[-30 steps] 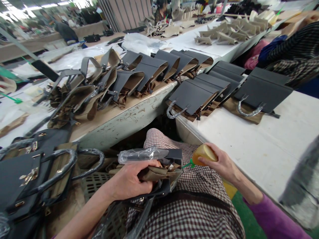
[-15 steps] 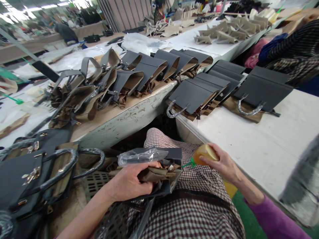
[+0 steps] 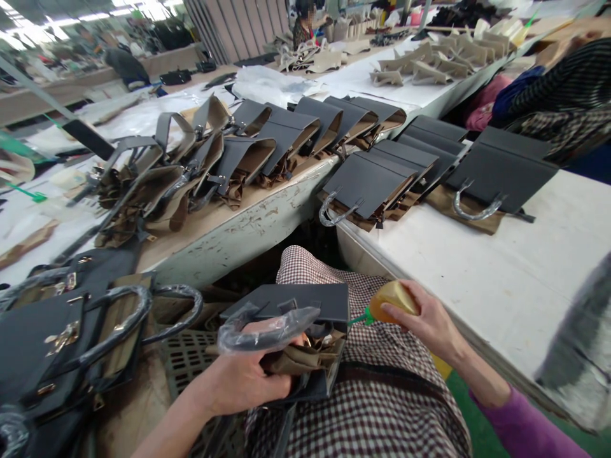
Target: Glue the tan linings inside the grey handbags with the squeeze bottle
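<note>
My left hand (image 3: 243, 378) grips a dark grey handbag (image 3: 305, 299) on my lap, its fingers closed on the brown lining at the opening. The bag's plastic-wrapped handle (image 3: 272, 331) passes over the back of that hand. In my right hand (image 3: 432, 324) is a squeeze bottle (image 3: 392, 300) of amber liquid, held tilted. Its green nozzle (image 3: 366, 316) points left, with the tip at the bag's right edge; whether it touches cannot be made out. The fingertips inside the bag are partly hidden.
Several part-made grey bags (image 3: 291, 130) line the bench ahead, and more (image 3: 372, 181) rest on the white table (image 3: 477, 273) at right. Bags with wrapped handles (image 3: 62, 337) lie at left beside a plastic crate (image 3: 184, 359). A person in a striped sleeve (image 3: 570, 79) sits at far right.
The wrapped handle has swung down toward me over my left hand, uncovering more of the bag's grey panel. My right hand and the bottle have barely moved.
</note>
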{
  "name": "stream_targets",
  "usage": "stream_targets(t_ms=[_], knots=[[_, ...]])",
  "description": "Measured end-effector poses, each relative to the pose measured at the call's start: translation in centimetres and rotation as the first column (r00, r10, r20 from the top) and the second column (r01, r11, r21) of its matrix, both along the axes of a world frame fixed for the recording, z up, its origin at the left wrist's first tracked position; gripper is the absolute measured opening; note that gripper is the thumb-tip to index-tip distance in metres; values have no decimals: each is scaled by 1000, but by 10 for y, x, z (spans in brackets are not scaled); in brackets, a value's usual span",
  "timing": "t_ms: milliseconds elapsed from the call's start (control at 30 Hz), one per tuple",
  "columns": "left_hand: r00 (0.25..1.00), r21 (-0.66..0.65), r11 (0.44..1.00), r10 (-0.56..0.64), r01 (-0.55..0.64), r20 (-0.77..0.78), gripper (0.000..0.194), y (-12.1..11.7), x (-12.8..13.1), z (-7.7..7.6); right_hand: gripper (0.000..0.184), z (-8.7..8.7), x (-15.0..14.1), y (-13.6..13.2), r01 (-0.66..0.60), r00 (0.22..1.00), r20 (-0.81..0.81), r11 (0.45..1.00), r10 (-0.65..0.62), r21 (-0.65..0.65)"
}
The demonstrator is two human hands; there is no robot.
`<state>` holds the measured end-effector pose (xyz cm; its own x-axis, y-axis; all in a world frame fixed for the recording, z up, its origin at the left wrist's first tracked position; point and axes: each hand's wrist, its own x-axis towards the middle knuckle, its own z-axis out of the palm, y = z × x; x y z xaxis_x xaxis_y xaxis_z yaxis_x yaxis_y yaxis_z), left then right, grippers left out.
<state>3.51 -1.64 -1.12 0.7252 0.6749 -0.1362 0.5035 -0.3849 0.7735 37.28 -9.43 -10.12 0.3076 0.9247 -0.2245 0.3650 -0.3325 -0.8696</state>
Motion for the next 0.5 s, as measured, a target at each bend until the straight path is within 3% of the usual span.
stream_targets(t_ms=[267,500], knots=[[1000,35,999,-22,22,-9,33,-4,8,12,51,5,-4,1,-7,993,114,999,2,51],[999,35,999,-26,25,23,29,-2,5,8,53,11,-6,5,3,997,75,999,0,-36]])
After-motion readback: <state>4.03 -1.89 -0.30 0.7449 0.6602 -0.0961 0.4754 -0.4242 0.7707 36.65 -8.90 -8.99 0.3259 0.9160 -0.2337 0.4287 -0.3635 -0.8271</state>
